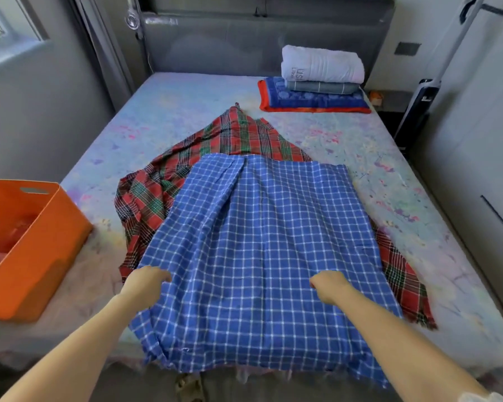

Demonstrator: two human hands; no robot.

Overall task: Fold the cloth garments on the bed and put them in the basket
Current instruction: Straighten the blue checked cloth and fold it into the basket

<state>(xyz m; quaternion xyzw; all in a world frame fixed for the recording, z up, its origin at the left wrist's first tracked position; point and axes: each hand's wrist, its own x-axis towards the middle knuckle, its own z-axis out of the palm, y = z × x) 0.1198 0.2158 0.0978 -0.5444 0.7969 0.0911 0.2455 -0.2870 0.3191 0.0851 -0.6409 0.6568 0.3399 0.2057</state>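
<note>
A blue checked cloth (pixel 262 242) lies spread lengthwise down the middle of the bed, its near edge hanging over the foot. Under it lies a red and green plaid cloth (pixel 215 143), showing at the far end and on both sides. My left hand (pixel 147 281) pinches the blue cloth at its left edge. My right hand (pixel 328 285) grips a fold of the same cloth right of centre. An orange basket (pixel 45 242) stands on the bed's near left corner, with something reddish inside.
A stack of folded bedding (pixel 320 79) sits at the far right by the grey headboard (pixel 262 44). The mattress sheet (pixel 163 111) is pale with flower print. White cabinets (pixel 482 126) line the right side, and a window (pixel 0 27) is at the far left.
</note>
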